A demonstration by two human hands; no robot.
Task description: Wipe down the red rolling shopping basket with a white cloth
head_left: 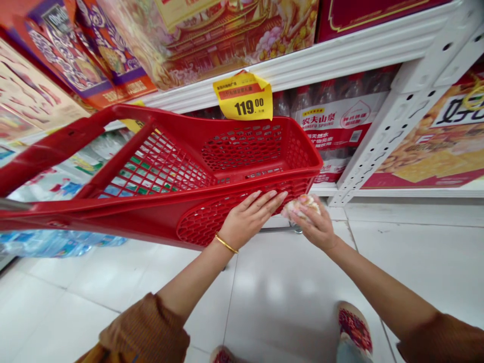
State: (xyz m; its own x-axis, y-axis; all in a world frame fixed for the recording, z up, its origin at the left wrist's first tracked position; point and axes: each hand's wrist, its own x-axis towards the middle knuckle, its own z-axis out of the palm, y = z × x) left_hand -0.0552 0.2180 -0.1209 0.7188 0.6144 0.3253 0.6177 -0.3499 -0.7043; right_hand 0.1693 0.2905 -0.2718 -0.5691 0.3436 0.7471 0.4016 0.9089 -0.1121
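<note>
A red plastic shopping cart point(124, 216) with honeycomb-patterned openings stands in front of me, its handle toward the left. My left hand point(254, 214) lies against the near side wall of the cart, fingers stretched out and nothing in the palm that I can see. At the cart's right front corner, my right hand point(315, 227) grips a crumpled pink-and-white cloth point(301, 206). The cloth is close to the lower corner of the basket; whether it touches the plastic I cannot tell.
Behind the cart runs a white metal shelf point(363, 43) with boxed goods and a yellow price tag point(245, 97). Packs of bottled water point(336, 118) sit beneath it. An upright post point(408, 96) stands at the right. Below is a white tiled floor point(280, 287) with my feet on it.
</note>
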